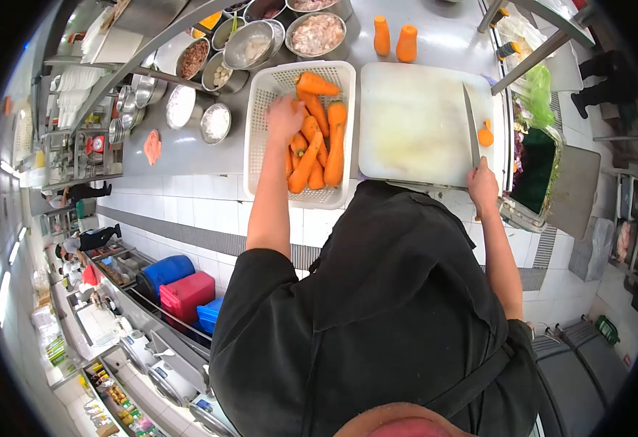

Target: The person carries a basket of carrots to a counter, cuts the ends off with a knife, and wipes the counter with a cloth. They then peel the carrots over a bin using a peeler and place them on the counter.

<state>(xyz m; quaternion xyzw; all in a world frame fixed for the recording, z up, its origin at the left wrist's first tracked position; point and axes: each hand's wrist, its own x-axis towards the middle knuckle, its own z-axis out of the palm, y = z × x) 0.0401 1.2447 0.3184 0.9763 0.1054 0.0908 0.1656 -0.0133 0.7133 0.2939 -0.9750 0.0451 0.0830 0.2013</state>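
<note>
right grip (483, 182) clamped on a long metal-bladed knife (471, 125), white rectangular plastic cutting board (414, 120) stretching wide left of it, left grip (285, 120) inside the rim of a white perforated plastic basket (258, 156), finger closure unclear, smooth tapered orange carrots (307, 163) just to its right

White light is filling the room brightly, tube lights (4, 297) are glowing at the left edge, and the desk (443, 40) is catching soft glare. The fisheye lens is bending the floor grate (166, 231), black is swallowing the corners, and the left hand (284, 119) is looking slightly blurred.
</note>
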